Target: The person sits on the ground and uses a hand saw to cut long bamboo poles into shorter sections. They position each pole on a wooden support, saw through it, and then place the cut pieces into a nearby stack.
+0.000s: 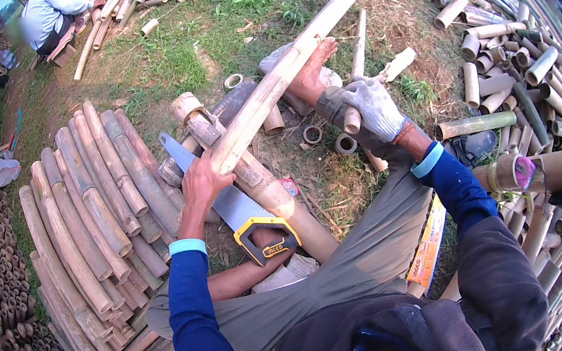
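While left hand (204, 184) clamps the near end of the long bamboo pole (299, 60), slanted over the thick bamboo rest (270, 190), gloved right hand (376, 109) grips a short bamboo stick (359, 49). Saw (236, 208) crowds the rest's left edge; stacked bamboo (85, 199) left, cut-tube heap (502, 85) at ground's (406, 27) right edge.

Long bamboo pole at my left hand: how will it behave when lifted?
The bamboo pole seems fairly stiff, showing no sharp bend. Its long end, reaching past the bare foot, may swing or tip. Its smooth-looking surface could slip.
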### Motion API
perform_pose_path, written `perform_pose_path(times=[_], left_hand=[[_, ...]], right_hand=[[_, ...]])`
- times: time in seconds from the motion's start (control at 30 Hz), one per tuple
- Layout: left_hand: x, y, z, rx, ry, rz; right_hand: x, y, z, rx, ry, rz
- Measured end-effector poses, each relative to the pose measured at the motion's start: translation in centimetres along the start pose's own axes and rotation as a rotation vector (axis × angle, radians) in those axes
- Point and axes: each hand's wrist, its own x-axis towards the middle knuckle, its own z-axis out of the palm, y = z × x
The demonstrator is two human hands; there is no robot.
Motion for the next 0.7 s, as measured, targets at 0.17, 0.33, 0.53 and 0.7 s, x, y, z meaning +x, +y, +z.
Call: perform_pose_path(times=[0.17, 0.33, 0.53, 0.7], left_hand=[[-11.0, -10.9, -2.3, -0.015, -0.014, -0.108], [-22.0, -19.2, -5.2, 0.043, 0.099, -0.128], [-25.2, -21.8, -5.6, 0.083, 0.111, -0.23], [-25.2, -22.5, -4.8, 0.092, 0.159, -0.235]], right_hand=[[-4.6, 4.9, -0.8, -0.112, -0.112, -0.049], [-3.6, 8.2, 1.8, -0.127, -0.157, -0.033], [-4.9, 13.1, 4.7, 0.02, -0.33, 0.036], [-5.9, 7.7, 3.8, 0.087, -0.156, 0.093]])
